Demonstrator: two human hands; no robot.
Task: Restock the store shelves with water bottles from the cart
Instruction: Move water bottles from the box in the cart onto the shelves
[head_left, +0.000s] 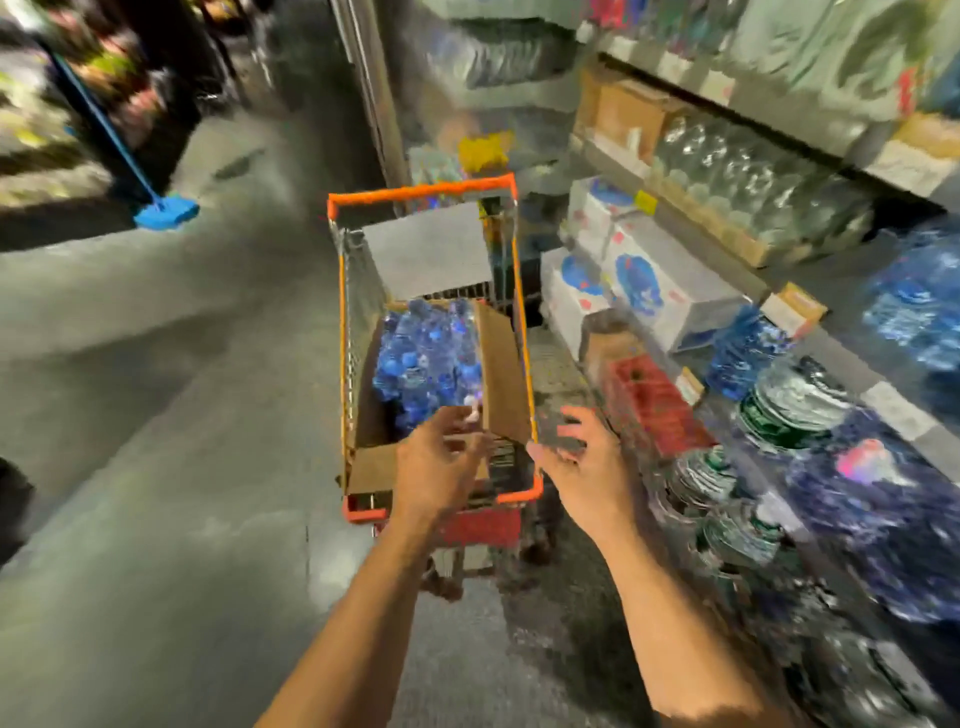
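Inside the cart (435, 332), at its middle and far end, your blue water bottles (427, 364) sit packed in an open cardboard box (501, 374) whose flap stands up along the cart's right side. The near end of that box, closest to the cart's orange rim, looks bare, so some bottles may already have gone out, though the blur makes that only a guess. A good many are left, a dozen or more by my reckoning; the blue caps smear together too much to count.

Your left hand (441, 462) reaches over the cart's near rim toward the bottles, fingers spread and holding nothing. Your right hand (587, 457) hovers just right of the cart's near corner, also spread and empty. Neither touches a bottle yet, so you are between loads, about to pick up more.

Right of the cart, the shelves (779, 280) already carry plenty: clear bottles on the upper level, white cartons beside them, blue wrapped packs further right, and dark packs lower down. Where your bottles belong among these is not clear.

Left of the cart and well apart from it, a blue broom (166, 213) leans in the aisle.
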